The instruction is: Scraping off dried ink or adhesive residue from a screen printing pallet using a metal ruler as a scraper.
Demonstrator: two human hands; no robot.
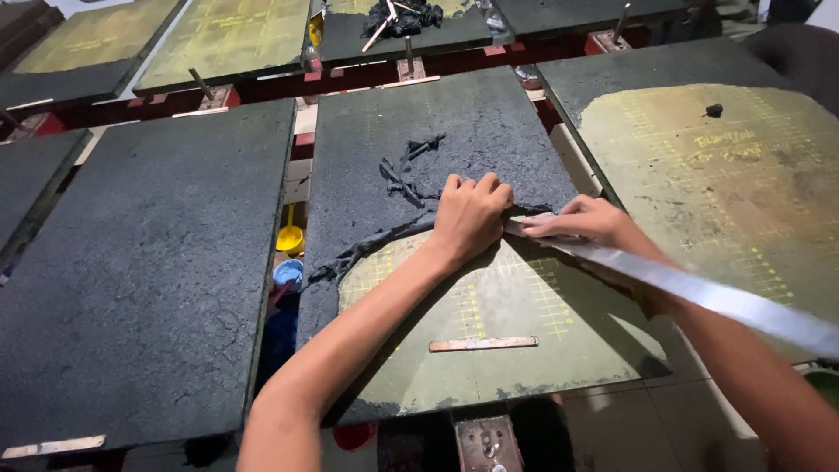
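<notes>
Beside the left hand (470, 214), scraped black clumps (406, 170) litter the board (489, 114).

long metal blade (699, 293), flat on board (489, 367)

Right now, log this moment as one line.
left hand: pressing on board | right hand: holds long metal blade flat | dark coating: partly scraped off

no packages, labels, signs or screens in view, only coated work boards (149, 262) on racks
</notes>
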